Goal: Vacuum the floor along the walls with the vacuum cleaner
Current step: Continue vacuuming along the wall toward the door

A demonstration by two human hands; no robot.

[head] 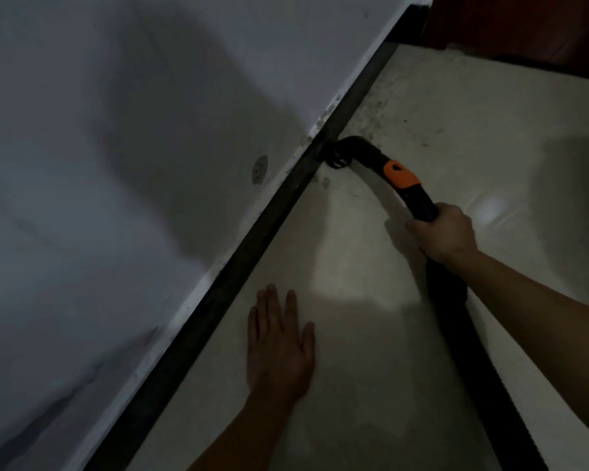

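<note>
Vacuum nozzle (335,158) touches the skirting (238,266); my right hand (446,232) grips its tube (402,185), left hand (279,345) open near the skirting. Specks (378,110) farther along it look undone.

The vacuum tube (419,202) looks like smooth black plastic with a dull sheen. Its orange collar (400,175) is plastic too. The hose (483,368) behind it is black and ribbed. The floor (388,368) is pale, smooth and glossy, with bright reflections. The skirting strip (245,266) is dark and nearly matt. The wall (116,164) is matt white paint, flaked near its foot.
</note>
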